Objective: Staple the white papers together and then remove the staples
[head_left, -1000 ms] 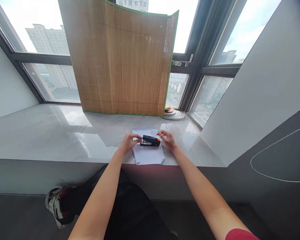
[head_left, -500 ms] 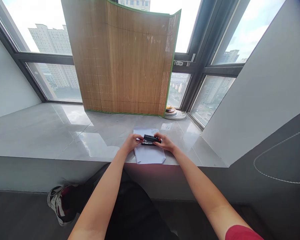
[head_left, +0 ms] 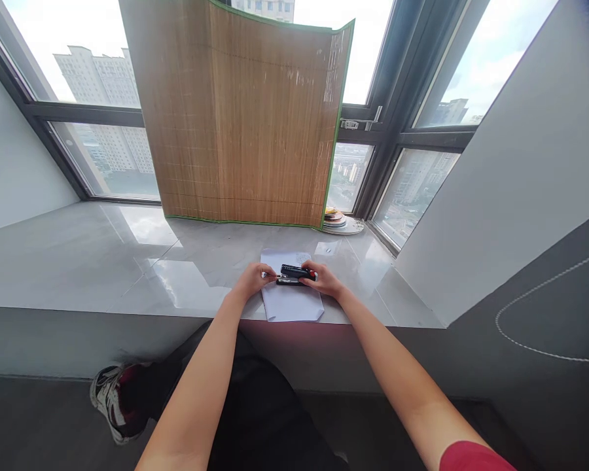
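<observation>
A black stapler (head_left: 297, 271) lies on a stack of white paper (head_left: 292, 304), with its upper and lower arms spread apart toward the left. Its right end is gripped by my right hand (head_left: 324, 277), fingers curled around it. My left hand (head_left: 253, 280) is closed in a pinch at the stapler's left end, on a thin metal piece (head_left: 269, 275). Whether that piece is still joined to the stapler is too small to tell.
The paper rests on a glossy tiled window sill (head_left: 98, 261). A bamboo mat (head_left: 255, 124) with green edging stands against the window behind. Stacked plates (head_left: 346, 226) sit by the right corner. Beside the paper lies a small clear packet (head_left: 326, 248). A beaded cord (head_left: 525, 343) hangs at right.
My left hand has moved slightly left, away from the stapler, with the thin metal piece between its fingers. My right hand keeps its hold on the stapler.
</observation>
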Demonstrator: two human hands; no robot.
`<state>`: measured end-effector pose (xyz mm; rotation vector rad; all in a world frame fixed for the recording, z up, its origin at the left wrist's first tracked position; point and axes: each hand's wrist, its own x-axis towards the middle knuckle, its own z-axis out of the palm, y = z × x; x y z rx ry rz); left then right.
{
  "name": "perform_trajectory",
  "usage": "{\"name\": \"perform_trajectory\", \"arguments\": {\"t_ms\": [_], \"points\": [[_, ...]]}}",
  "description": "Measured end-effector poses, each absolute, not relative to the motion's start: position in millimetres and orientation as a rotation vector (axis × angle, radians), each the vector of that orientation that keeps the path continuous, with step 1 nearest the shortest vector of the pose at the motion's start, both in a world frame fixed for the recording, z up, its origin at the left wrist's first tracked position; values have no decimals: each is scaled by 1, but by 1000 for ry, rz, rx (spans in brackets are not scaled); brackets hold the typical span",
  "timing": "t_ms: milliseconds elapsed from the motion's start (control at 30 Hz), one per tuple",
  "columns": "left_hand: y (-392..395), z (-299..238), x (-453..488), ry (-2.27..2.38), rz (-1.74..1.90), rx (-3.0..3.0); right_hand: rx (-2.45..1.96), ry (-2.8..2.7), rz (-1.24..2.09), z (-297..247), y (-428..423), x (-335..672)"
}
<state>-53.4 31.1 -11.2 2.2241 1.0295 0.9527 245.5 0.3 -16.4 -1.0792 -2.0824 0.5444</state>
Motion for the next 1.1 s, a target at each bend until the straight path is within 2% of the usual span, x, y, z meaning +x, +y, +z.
{"name": "perform_trajectory", "arguments": {"t_ms": [367, 733, 933, 1100], "points": [[30, -7, -81, 1030, 870, 2153, -1033, -2069, 572, -18, 1, 248], [18, 4, -34, 924, 898, 2288, -864, -2025, 817, -19, -1, 240], [18, 7, -42, 981, 999, 2341, -896, -1931, 763, -21, -1, 234], [28, 4, -57, 1313, 1325, 2119, -988, -1971, 616, -26, 4, 221]]}}
